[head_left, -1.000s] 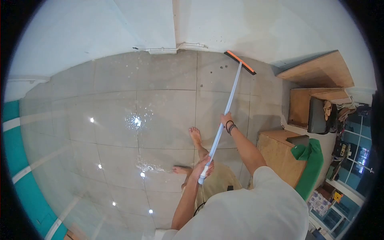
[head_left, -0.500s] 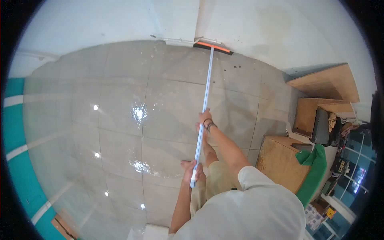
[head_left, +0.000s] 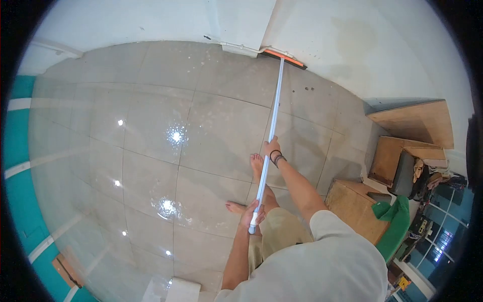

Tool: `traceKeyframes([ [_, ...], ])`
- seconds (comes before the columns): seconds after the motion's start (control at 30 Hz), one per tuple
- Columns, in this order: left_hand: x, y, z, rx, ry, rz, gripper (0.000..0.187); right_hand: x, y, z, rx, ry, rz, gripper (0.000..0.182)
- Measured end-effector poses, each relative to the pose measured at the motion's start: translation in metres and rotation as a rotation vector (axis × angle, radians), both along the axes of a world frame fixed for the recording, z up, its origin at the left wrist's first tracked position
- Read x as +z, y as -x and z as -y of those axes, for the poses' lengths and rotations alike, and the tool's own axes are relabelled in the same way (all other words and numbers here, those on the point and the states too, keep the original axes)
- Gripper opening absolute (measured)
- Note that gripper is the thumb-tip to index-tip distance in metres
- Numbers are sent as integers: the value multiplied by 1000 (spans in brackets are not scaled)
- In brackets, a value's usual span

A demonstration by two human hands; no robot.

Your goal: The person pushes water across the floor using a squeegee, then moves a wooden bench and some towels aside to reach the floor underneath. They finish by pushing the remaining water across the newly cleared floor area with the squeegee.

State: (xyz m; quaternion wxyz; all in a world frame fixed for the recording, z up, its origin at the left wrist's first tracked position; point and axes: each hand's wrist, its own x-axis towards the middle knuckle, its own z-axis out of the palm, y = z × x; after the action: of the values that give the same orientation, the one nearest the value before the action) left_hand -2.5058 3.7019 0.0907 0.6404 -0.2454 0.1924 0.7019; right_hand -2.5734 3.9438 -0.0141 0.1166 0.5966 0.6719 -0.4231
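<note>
A floor squeegee with a long pale blue pole reaches from my body out to the far wall. Its orange and black head lies on the tiled floor against the wall's base, beside a thin pipe. My left hand is wrapped round the pole near its white end. Farther up, my right hand, with dark bands at the wrist, closes round the middle of the pole. Below the pole, my bare feet stand on wet grey tiles.
Wooden boxes and a leaning board stand along the right wall. A green cloth drapes over a wooden cabinet. At the lower left are a teal and white wall and a brown piece. A white block lies near the bottom.
The view has shifted and turned slightly, so the squeegee and both hands appear farther right. The squeegee head stays at the wall's base, and both hands keep their hold.
</note>
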Motion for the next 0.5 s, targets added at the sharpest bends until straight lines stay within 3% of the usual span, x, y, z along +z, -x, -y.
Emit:
traceKeyframes([
  [0.1, -10, -10, -3, -10, 27, -8, 15, -4, -2, -4, 23, 5, 52, 42],
  [0.17, -7, -23, 3, 15, 29, 52, 33, -2, -8, -2, 2, 49, 49, 42],
  [0.2, -1, -33, 12, 14, 34, 62, 33, 2, -17, 7, -13, 106, 48, 43],
  [0.27, 16, -42, 22, 74, 56, 129, 15, 16, -26, 26, 5, 101, 67, 43],
  [0.37, 40, -48, 68, 68, 93, 90, 19, 25, -38, 79, -16, 88, -12, 44],
  [0.4, 46, -51, 88, 58, 76, 77, 29, 5, -53, 109, 55, -119, -36, 45],
  [0.43, 63, -53, 109, 39, 128, 70, 22, -15, -67, 138, 122, -337, -34, 46],
  [0.47, 85, -52, 129, 21, 178, 57, 18, -47, -78, 174, 298, -741, 29, 46],
  [0.5, 103, -56, 156, 17, 239, 65, 22, -32, -85, 204, 221, -516, -62, 48],
])
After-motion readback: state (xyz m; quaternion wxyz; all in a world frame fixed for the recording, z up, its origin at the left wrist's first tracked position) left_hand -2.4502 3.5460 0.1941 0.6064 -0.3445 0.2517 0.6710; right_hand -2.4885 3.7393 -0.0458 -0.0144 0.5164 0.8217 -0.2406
